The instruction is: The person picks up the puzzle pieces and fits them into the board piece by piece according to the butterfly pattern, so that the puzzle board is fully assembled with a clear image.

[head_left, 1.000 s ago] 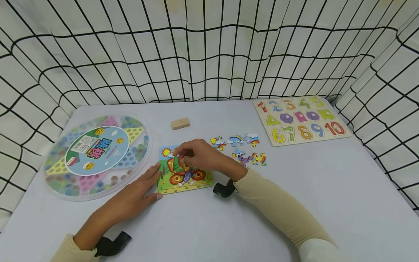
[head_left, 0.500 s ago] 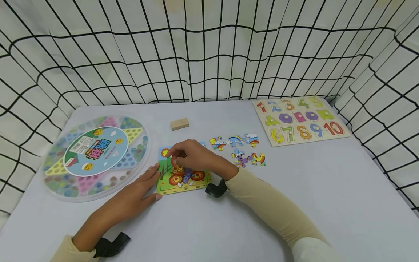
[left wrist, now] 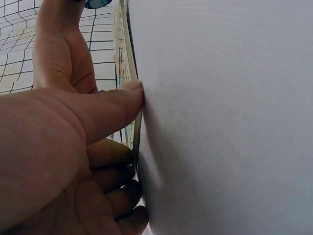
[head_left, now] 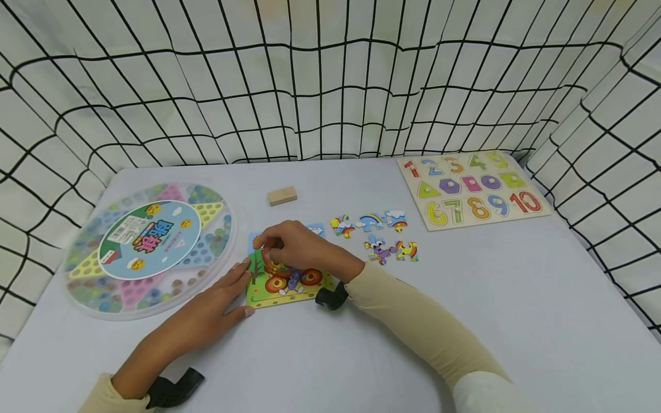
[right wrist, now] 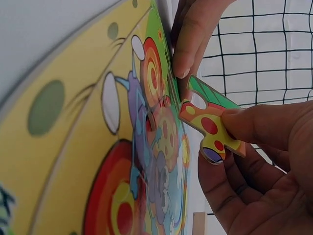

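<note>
A butterfly jigsaw board (head_left: 289, 293) lies on the white table. Over its upper left part, my right hand (head_left: 296, 246) pinches a jigsaw piece (right wrist: 210, 125) between thumb and fingers. In the right wrist view the piece is tilted and apart from the board, with green, yellow, red and purple print. My left hand (head_left: 209, 310) rests at the board's left edge, fingertips and thumb touching it, fingers fairly straight. To the right of the board lie several loose jigsaw pieces (head_left: 378, 250) in two rows. The right hand hides part of the board's upper picture.
A round Chinese checkers set (head_left: 150, 241) with marbles lies at the left. Behind the jigsaw board is a small wooden block (head_left: 282, 195). A wooden number board (head_left: 470, 192) lies at the back right. Black netting (head_left: 320, 94) over white sheeting borders the table.
My right hand has moved a little left over the board with the jigsaw piece, covering more of the sun picture. The left hand keeps its place at the board's edge.
</note>
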`<state>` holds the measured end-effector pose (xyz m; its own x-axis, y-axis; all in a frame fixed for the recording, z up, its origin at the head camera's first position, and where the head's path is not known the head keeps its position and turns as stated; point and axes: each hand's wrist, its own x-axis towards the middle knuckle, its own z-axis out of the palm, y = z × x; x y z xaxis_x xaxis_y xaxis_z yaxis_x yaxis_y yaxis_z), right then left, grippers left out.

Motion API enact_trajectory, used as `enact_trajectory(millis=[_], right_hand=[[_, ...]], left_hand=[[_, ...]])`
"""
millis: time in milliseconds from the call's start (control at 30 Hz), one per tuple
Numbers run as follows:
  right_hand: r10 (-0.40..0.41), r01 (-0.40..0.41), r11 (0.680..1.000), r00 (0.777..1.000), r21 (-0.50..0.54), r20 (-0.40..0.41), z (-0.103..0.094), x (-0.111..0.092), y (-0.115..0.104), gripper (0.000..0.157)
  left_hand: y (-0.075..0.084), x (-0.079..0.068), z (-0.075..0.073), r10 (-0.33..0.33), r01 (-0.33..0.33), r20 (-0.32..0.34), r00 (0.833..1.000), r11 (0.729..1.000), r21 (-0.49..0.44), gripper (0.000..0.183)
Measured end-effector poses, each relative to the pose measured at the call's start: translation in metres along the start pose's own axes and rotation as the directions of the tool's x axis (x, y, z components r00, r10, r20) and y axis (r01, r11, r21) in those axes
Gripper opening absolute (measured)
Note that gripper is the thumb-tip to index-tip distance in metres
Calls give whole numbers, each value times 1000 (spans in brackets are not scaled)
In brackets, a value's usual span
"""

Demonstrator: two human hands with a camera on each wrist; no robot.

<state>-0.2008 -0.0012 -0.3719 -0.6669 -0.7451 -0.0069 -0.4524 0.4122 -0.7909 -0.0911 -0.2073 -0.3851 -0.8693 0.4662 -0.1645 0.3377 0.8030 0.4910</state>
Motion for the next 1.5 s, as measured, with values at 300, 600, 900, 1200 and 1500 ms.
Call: enact_trajectory(millis=[300, 600, 900, 1200, 1500], right_hand=[[38, -38, 999, 999, -36, -3, 6, 5, 0, 23], [50, -52, 995, 999, -90, -21, 13, 4, -4, 20], [69, -72, 976, 997, -207, -18, 19, 7, -6, 22], [46, -48, 954, 999, -296, -12, 21, 10, -3, 21], [44, -36, 956, 999, -291, 22, 22, 11, 3, 15]], left_hand=[[1, -1, -1, 10, -10, -8, 1000, 1000, 6, 71], [1, -1, -1, 14, -14, -7, 1000, 1000, 17, 70], [0, -1, 0, 14, -14, -10, 1000, 1000, 18, 70], [1, -1, 0, 4, -4, -6, 1000, 1000, 15, 70], [1, -1, 0, 13, -13, -5, 1000, 1000, 9, 70]])
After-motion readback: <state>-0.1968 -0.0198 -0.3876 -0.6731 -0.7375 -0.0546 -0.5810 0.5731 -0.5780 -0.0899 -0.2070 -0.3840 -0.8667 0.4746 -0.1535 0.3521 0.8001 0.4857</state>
